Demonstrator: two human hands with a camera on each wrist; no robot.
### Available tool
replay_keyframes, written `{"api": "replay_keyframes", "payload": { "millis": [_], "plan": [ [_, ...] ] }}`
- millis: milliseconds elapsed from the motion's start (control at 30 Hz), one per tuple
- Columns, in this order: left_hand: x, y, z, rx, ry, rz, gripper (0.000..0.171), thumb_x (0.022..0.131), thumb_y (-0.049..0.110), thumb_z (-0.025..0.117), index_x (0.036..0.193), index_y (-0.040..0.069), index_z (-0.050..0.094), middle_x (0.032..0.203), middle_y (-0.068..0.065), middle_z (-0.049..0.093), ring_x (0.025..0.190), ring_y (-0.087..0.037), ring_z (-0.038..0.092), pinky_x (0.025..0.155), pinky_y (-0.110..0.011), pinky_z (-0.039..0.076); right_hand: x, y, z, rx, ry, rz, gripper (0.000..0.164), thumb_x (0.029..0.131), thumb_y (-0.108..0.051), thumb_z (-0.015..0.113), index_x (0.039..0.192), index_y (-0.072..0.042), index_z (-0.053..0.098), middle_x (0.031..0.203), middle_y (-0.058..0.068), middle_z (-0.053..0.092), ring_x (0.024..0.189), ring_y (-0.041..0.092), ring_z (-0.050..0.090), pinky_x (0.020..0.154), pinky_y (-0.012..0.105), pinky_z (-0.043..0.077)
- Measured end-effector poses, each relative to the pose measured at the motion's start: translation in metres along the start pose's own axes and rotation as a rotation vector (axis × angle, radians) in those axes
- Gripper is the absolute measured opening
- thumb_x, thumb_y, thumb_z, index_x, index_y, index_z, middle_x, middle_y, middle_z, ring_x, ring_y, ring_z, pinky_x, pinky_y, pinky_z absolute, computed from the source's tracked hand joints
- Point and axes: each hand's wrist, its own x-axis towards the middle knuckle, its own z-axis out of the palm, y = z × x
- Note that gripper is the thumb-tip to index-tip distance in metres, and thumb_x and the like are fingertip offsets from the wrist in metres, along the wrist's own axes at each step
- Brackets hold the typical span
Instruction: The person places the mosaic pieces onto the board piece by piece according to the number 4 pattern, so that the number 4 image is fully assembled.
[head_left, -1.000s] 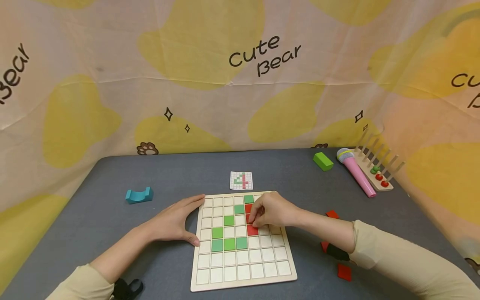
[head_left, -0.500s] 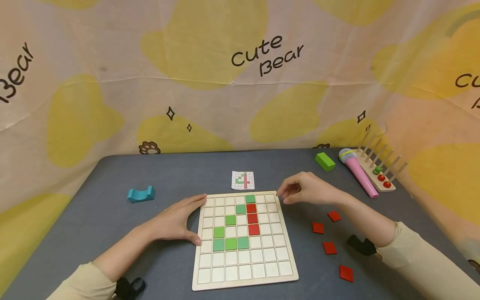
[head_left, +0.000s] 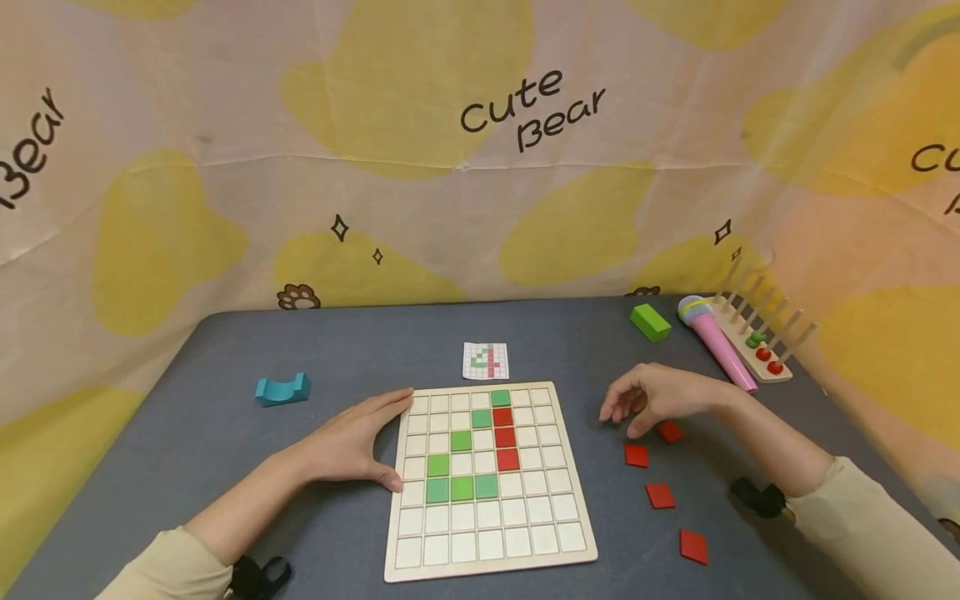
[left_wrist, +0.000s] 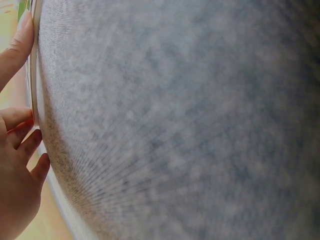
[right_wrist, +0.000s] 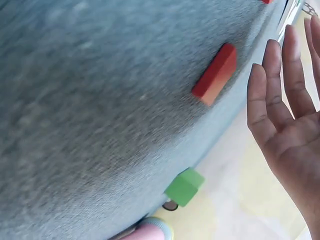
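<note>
A square wooden grid board [head_left: 490,544] lies on the table. Green tiles [head_left: 462,487] form a slant and a short row in its cells, beside a column of 3 red tiles [head_left: 506,437]. My left hand [head_left: 352,442] rests spread along the board's left edge, index fingertip by the far corner and thumb lower down. In the left wrist view, fingertips [left_wrist: 36,136] meet that edge. Right of the board, my right hand [head_left: 660,398] hovers with loosely bent fingers and nothing in them. Loose red tiles [head_left: 661,496] lie below and beside it; one [head_left: 671,432] is partly covered.
Behind the board lies a small pattern card [head_left: 485,361] showing a green and red 4. A teal curved block [head_left: 282,390] sits at left. At the back right are a green block [head_left: 650,323], a pink toy microphone [head_left: 720,346] and a pegged wooden rack [head_left: 780,375].
My right hand has left the red tile column on the board and moved right, over the loose red tiles. The left hand has stayed at the board's edge.
</note>
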Motion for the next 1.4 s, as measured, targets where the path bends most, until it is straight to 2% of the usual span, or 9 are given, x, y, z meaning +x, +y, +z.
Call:
{"api": "replay_keyframes", "payload": {
  "millis": [100,200,333,500,1000,1400],
  "plan": [
    [0.0,0.001,-0.001,0.0,0.001,-0.003,0.12,0.061,0.066,0.083,0.153,0.007,0.035,0.162,-0.008,0.033,0.145,-0.036,0.039,0.11,-0.059,0.039,-0.004,0.004,-0.001,0.01,-0.051,-0.011,0.032,0.077,-0.005,0.08,0.108,-0.006,0.073,0.095,0.022,0.065,0.082,0.017,0.06,0.071,0.02,0.052],
    [0.0,0.001,-0.001,-0.001,0.0,-0.005,0.12,0.061,0.067,0.082,0.153,0.007,0.035,0.162,-0.008,0.033,0.145,-0.036,0.039,0.11,-0.059,0.039,-0.007,0.007,-0.001,0.011,-0.09,-0.034,0.034,0.076,-0.004,0.079,0.109,-0.006,0.073,0.092,0.024,0.061,0.078,0.021,0.056,0.067,0.019,0.048],
    [-0.001,0.0,-0.001,0.0,-0.002,-0.005,0.121,0.061,0.068,0.082,0.154,0.007,0.034,0.162,-0.008,0.032,0.145,-0.036,0.039,0.11,-0.059,0.039,-0.009,0.012,0.001,0.01,-0.113,-0.068,0.034,0.076,-0.005,0.079,0.109,-0.007,0.073,0.097,0.024,0.061,0.087,0.028,0.055,0.073,0.021,0.047],
    [-0.001,0.0,0.0,0.002,0.003,0.001,0.12,0.061,0.068,0.082,0.153,0.007,0.035,0.162,-0.008,0.033,0.145,-0.036,0.039,0.11,-0.058,0.039,-0.009,0.015,0.003,-0.004,-0.113,-0.08,0.034,0.074,-0.003,0.079,0.107,-0.009,0.075,0.099,0.021,0.062,0.09,0.025,0.055,0.076,0.025,0.048],
    [-0.001,-0.001,0.001,0.007,0.004,0.004,0.12,0.061,0.068,0.082,0.153,0.007,0.035,0.162,-0.007,0.033,0.144,-0.035,0.04,0.109,-0.058,0.039,-0.009,0.014,0.009,-0.06,-0.108,-0.105,0.039,0.067,0.005,0.078,0.101,-0.014,0.077,0.094,0.015,0.064,0.086,0.027,0.054,0.073,0.024,0.047],
    [0.0,-0.003,0.002,0.009,0.004,0.003,0.121,0.061,0.071,0.079,0.154,0.008,0.034,0.162,-0.007,0.033,0.144,-0.035,0.04,0.11,-0.057,0.04,-0.008,0.018,0.011,-0.144,-0.036,-0.133,0.03,0.071,-0.008,0.083,0.097,-0.022,0.076,0.09,0.006,0.064,0.081,0.019,0.057,0.07,0.022,0.047]
  ]
}}
